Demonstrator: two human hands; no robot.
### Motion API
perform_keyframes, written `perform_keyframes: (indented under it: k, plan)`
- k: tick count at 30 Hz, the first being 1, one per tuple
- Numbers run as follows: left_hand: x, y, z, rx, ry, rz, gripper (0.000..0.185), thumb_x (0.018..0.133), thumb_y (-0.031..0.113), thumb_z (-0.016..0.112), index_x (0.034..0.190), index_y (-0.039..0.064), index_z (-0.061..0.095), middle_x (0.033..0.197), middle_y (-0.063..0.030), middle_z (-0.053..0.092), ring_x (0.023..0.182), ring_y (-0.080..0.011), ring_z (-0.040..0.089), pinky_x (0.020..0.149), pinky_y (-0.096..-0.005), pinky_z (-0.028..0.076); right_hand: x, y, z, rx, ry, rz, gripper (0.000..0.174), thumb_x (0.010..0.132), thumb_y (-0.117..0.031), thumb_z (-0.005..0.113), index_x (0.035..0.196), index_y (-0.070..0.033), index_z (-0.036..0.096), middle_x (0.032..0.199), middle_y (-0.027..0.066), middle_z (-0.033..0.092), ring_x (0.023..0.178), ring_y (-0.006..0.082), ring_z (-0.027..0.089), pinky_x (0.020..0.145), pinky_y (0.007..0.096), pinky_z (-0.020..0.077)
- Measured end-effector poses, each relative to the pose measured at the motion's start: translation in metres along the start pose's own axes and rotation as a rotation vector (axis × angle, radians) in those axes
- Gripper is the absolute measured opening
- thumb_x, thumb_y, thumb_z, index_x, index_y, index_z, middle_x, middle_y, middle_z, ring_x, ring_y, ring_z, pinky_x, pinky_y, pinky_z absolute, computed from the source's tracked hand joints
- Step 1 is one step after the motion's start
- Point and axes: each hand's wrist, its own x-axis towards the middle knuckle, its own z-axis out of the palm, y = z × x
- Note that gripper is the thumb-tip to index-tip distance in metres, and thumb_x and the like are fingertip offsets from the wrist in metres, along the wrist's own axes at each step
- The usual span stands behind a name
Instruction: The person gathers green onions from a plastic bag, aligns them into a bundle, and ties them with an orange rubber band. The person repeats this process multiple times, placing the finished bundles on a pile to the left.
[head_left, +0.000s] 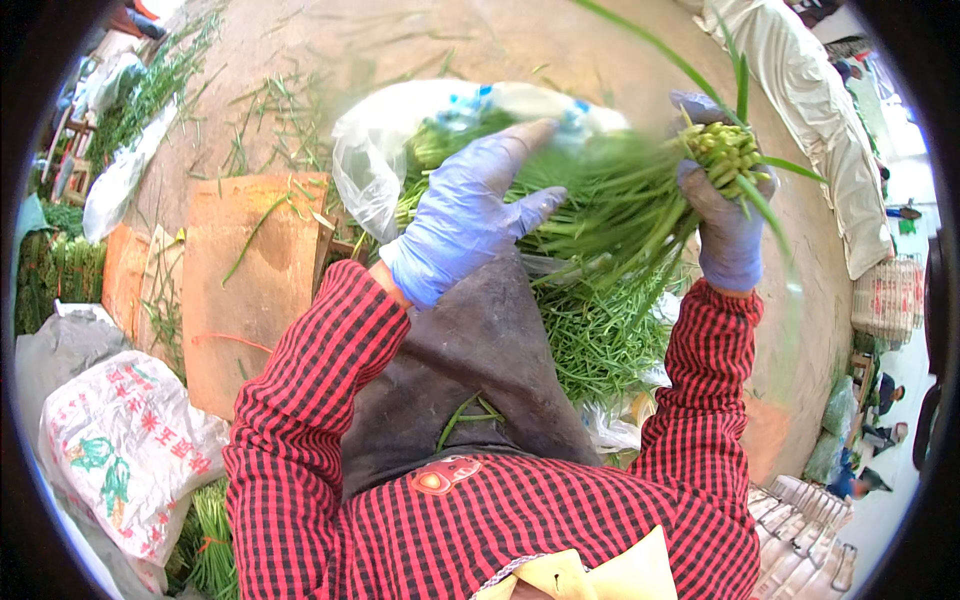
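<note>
Both my hands wear thin blue-violet gloves. My right hand (724, 202) grips a bunch of long green stalks (630, 210) near its pale cut ends, which point up and to the right; the leafy part hangs leftward, blurred. A few loose blades stick out of the bunch. My left hand (472, 202) is held left of the bunch, fingers apart, over a clear plastic bag (367, 169) of green stalks; whether its fingertips touch the leaves cannot be told. Below the bunch lies a heap of thin green stalks (600, 337), beside the dark apron (480, 330) on my lap.
A wooden board (247, 270) with stray blades stands at left, near a white printed sack (127, 450). Tied green bundles (214, 532) lie lower left. Scraps litter the floor (285, 60). A white sheet (810, 112) and stacked crates (799, 532) are at right; people sit at the far right.
</note>
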Motion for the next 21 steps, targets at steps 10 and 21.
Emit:
perform_keyframes:
  k: [10, 21]
  plan:
    - [0.002, 0.073, -0.012, -1.162, -0.521, -0.259, 0.1, 0.072, 0.019, 0.091, 0.156, 0.005, 0.039, 0.15, -0.0088, 0.052, 0.134, -0.0168, 0.049, 0.115, -0.0332, 0.038, 0.029, -0.09, 0.014, 1.493, -0.349, 0.218, 0.081, 0.079, -0.034, 0.076, 0.143, 0.003, 0.041, 0.113, 0.0091, 0.062, 0.103, 0.0235, 0.064, 0.091, 0.0368, 0.0593]
    - [-0.029, 0.079, 0.027, -1.13, -0.004, -0.523, 0.056, 0.089, 0.032, 0.077, 0.135, 0.005, 0.059, 0.119, -0.0053, 0.07, 0.102, -0.0166, 0.068, 0.09, -0.0331, 0.057, -0.086, -0.077, 0.014, 1.04, -0.46, 0.679, 0.064, 0.083, -0.016, 0.082, 0.14, -0.002, 0.057, 0.129, 0.0133, 0.067, 0.121, 0.0208, 0.061, 0.108, 0.0353, 0.0455]
